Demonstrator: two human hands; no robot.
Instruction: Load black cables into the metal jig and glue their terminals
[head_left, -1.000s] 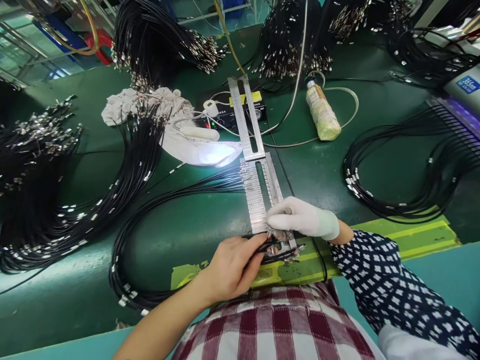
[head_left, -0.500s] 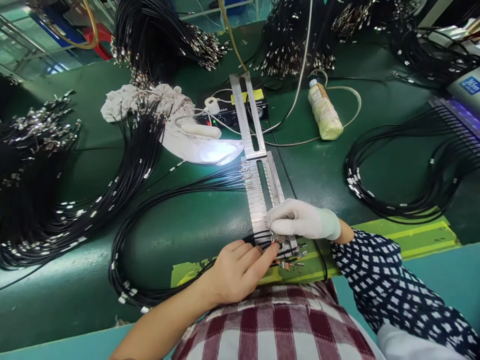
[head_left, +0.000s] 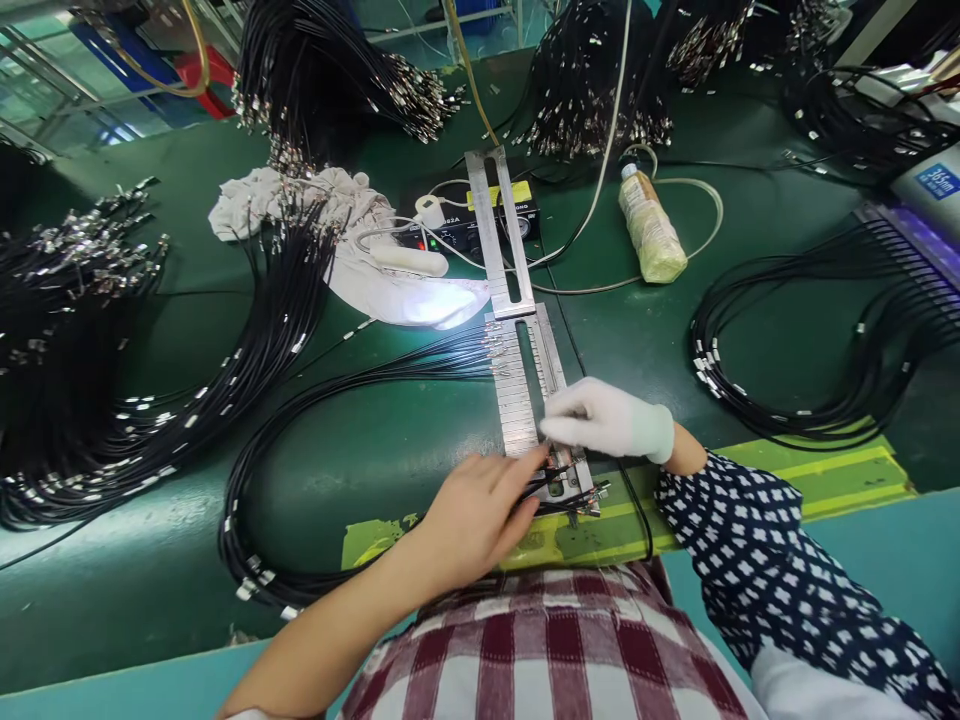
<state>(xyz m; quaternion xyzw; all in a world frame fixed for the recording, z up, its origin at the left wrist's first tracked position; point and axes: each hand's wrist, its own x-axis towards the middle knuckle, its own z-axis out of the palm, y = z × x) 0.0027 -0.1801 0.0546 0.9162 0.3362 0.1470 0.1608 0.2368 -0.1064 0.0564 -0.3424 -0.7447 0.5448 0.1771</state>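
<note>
A long slotted metal jig (head_left: 517, 390) lies on the green table (head_left: 390, 440), with thin black cables (head_left: 360, 385) fanned into its slots from the left. My bare left hand (head_left: 472, 515) is closed on a small bunch of black cables (head_left: 547, 490) with metal ends at the jig's near end. My gloved right hand (head_left: 607, 420) pinches one cable end against the jig just above that bunch. The fingertips of both hands nearly touch.
Heaps of black cables (head_left: 90, 380) cover the left and the back. A loop of cables (head_left: 810, 340) lies at right. Behind the jig are a black control box (head_left: 457, 225), white cloth (head_left: 337, 215), a lit lamp (head_left: 409, 262) and a plastic bottle (head_left: 649, 235). Yellow-green tape (head_left: 810, 475) marks the near edge.
My right hand has moved a little up the jig, away from me. My left hand has followed with the cable bunch, its fingers now reaching the jig's edge.
</note>
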